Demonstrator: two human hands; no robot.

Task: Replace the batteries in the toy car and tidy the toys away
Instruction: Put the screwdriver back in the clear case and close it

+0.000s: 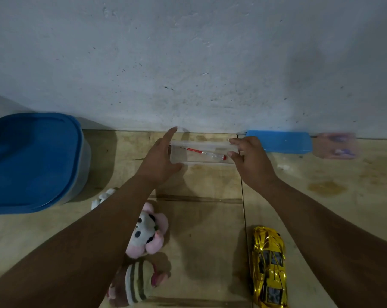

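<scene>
Both hands reach forward to a clear, shallow rectangular plastic box (210,162) lying on the tan tiled floor (210,230) at the foot of a rough grey wall (188,63). The left hand (160,160) sits at the box's left end, fingers straight and spread, thumb along the near edge. The right hand (252,160) is at the right end, fingers loosely bent against it; whether either hand truly grips cannot be told. Inside the box lies a slim red-handled screwdriver (202,152), tilted.

The shiny gold-foil toy car (267,266) rests nearer the person on the right, well apart from the box, pointing away from the wall. Under the left forearm lie a pink-and-white plush toy (149,230) and a striped plush toy (136,283). A large blue-lidded tub (32,161) stands at far left; a flat blue lid (281,142) lies by the wall on the right.
</scene>
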